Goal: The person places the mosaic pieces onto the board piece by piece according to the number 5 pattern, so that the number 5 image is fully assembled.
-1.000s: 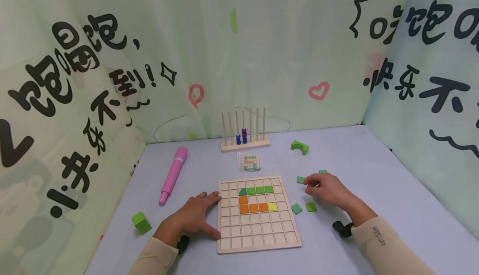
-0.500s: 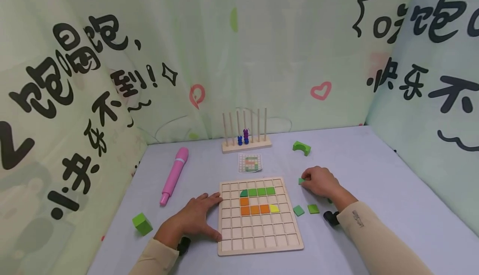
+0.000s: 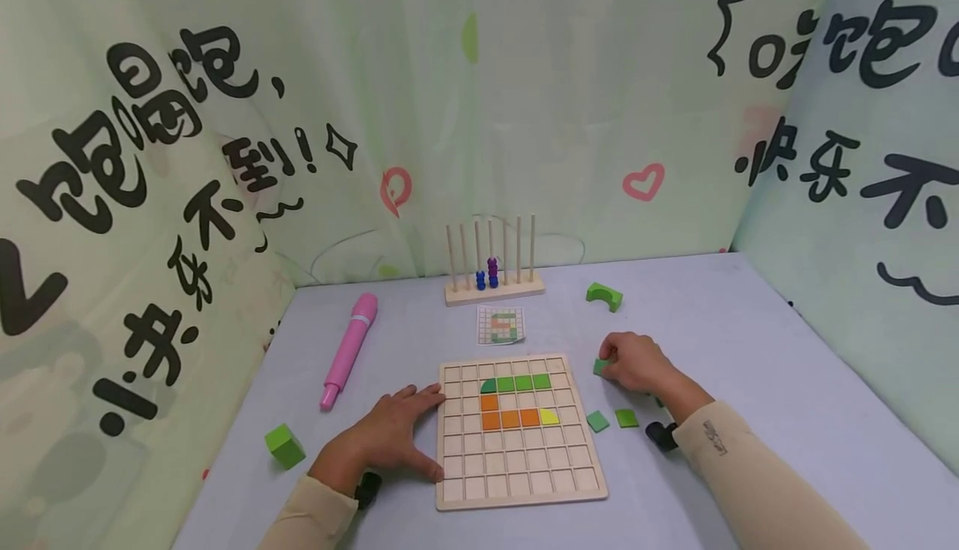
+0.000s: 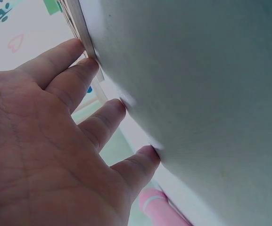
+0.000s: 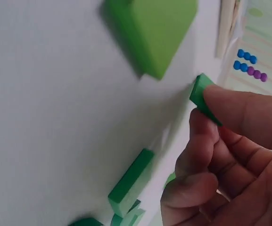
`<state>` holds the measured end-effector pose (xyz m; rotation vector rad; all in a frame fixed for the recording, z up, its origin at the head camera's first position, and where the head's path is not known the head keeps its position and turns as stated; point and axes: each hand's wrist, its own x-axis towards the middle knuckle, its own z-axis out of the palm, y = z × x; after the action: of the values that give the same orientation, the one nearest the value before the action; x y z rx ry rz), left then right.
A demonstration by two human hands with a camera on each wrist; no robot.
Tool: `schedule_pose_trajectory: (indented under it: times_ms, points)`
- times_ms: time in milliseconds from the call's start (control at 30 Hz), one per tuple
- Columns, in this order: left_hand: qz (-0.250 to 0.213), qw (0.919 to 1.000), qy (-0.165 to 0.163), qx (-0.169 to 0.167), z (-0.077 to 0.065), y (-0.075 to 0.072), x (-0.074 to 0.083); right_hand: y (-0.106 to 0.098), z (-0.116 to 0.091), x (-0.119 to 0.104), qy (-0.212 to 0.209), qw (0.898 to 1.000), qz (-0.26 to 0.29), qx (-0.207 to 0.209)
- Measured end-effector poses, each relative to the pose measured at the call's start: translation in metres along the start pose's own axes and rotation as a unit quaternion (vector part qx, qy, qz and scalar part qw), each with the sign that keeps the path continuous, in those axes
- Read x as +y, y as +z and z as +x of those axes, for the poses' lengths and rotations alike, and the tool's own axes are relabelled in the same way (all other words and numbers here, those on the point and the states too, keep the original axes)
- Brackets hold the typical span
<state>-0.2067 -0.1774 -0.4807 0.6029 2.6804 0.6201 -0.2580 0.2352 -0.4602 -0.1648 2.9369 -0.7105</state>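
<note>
On the desk [image 3: 419, 334], the wooden grid board [image 3: 521, 460] lies flat, your left hand [image 3: 385, 433] touching its left edge with fingers spread, gripping nothing; it should feel stiff and steady under light pressure on its rim. Your right hand [image 3: 638, 363] pinches a small green tile [image 5: 200, 92] between thumb and finger, near the board's far right corner; expect it light, rigid and perhaps slippery, best held by opposite edges.

Right hand [image 5: 234, 150] had a green tile [image 5: 201, 90] pinched at the thumb, other tiles [image 5: 132, 181] just lay around on the worktop [image 5: 55, 113].
</note>
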Motion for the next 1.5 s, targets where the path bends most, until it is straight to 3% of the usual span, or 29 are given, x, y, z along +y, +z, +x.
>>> schedule_pose_trajectory:
  times_ms: [100, 300, 500, 1033, 1500]
  points:
    - [-0.003, 1.0, -0.003, -0.002, 0.0, 0.0, 0.001, 0.0, -0.006, -0.003, -0.022, 0.999, 0.033, -0.008]
    - [-0.008, 0.9999, -0.009, -0.002, 0.0, 0.0, 0.003, 0.007, -0.024, -0.016, -0.059, 0.988, 0.123, -0.076]
    - [-0.005, 0.9999, -0.014, -0.002, 0.001, 0.002, 0.002, 0.017, -0.039, -0.036, -0.113, 0.974, 0.153, -0.121]
    - [-0.01, 0.9997, -0.02, -0.001, 0.002, 0.002, 0.001, 0.034, -0.051, -0.06, -0.159, 0.974, 0.095, -0.127]
    - [-0.005, 0.9999, -0.011, -0.001, 0.001, 0.001, 0.001, 0.04, -0.056, -0.072, -0.151, 0.983, 0.026, -0.101]
